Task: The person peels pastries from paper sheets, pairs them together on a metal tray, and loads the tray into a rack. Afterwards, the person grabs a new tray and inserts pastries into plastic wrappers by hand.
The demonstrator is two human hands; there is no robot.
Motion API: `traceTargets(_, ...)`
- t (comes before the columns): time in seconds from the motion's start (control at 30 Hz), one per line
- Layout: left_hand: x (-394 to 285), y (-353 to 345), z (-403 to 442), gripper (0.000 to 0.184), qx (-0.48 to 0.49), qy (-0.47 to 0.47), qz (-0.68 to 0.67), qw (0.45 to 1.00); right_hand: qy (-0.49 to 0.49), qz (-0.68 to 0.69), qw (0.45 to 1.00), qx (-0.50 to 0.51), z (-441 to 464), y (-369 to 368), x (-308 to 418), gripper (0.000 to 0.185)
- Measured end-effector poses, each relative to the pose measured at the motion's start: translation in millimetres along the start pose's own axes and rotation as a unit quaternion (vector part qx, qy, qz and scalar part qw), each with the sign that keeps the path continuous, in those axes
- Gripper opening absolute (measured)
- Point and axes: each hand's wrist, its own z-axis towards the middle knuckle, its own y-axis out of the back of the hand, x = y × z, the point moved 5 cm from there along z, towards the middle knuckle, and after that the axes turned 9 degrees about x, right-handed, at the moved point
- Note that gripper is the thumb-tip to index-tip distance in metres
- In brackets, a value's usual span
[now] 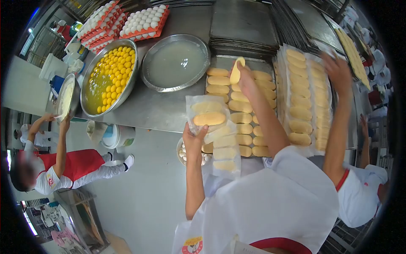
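Note:
My left hand (195,142) grips the edge of a translucent paper sheet (224,153), its thumb by an oval sponge cake (210,118) that lies on the sheet. The sheet bears pale oval marks and droops past the near table edge. My right hand (245,79) is closed round another oval sponge cake (236,72), tilted upright above the tray. Beneath it, a metal tray (220,62) holds rows of similar oval cakes (241,117), partly hidden by my right forearm.
At right, paper sheets of cakes (300,101) lie stacked beside a co-worker's blurred hand (337,72). Leftward stand a bowl of cloudy liquid (175,59), a bowl of yolks (116,76) and egg trays (144,23). Another person (63,169) holds a bowl (67,97).

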Motion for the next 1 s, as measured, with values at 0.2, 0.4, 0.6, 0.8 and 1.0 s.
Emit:
traceTargets(0.2, 6, 25, -20, 0.044, -0.056, 0.004, 0.010, 0.998, 0.206, -0.611, 0.764, -0.025, 111, -6, -3, 0.038)
traceTargets(0.4, -2, 37, -28, 0.044, -0.088, 0.013, 0.020, 0.996, 0.171, -0.653, 0.731, 0.099, 117, -9, -19, 0.053)
traceTargets(0.6, -12, 30, -22, 0.040, -0.059, 0.001, -0.004, 0.998, 0.129, -0.604, 0.767, 0.174, 105, -8, -14, 0.048)
traceTargets(0.8, -10, 33, -10, 0.037, -0.055, 0.012, -0.063, 0.996, 0.233, -0.621, 0.747, 0.035, 19, -38, 31, 0.040)
traceTargets(1.0, -10, 21, 7, 0.024, 0.015, 0.000, -0.040, 0.999, 0.078, -0.363, 0.801, 0.470, -127, -125, 14, 0.038)
